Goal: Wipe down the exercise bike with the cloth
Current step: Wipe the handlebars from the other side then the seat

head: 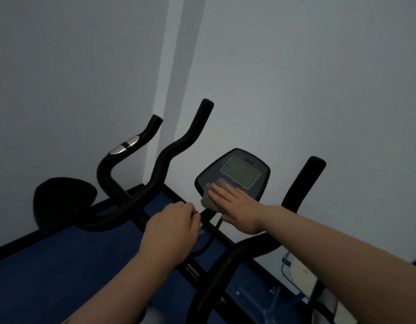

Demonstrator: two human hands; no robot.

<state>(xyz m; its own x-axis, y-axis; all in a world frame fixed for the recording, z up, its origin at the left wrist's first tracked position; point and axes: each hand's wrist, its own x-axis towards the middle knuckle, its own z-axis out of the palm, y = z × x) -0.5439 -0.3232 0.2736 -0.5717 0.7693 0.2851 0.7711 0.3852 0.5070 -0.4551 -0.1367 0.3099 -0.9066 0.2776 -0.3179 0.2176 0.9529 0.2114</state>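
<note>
Two hands work mid-frame: the flat right hand (235,204) presses the cloth (210,197) on the console (235,171), whose unwiped screen lies up-right; the left hand (172,228) grips the bar (141,206).

Home gym corner (exercise bike (169,206), blue floor (50,277))

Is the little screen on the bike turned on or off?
Off, it seems: the screen on the console is blank grey-green, with no numbers showing, though the room is dim.

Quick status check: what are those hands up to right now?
Right hand flat, pressing cloth on console. Left hand gripping handlebar. Nothing blocking.
</note>
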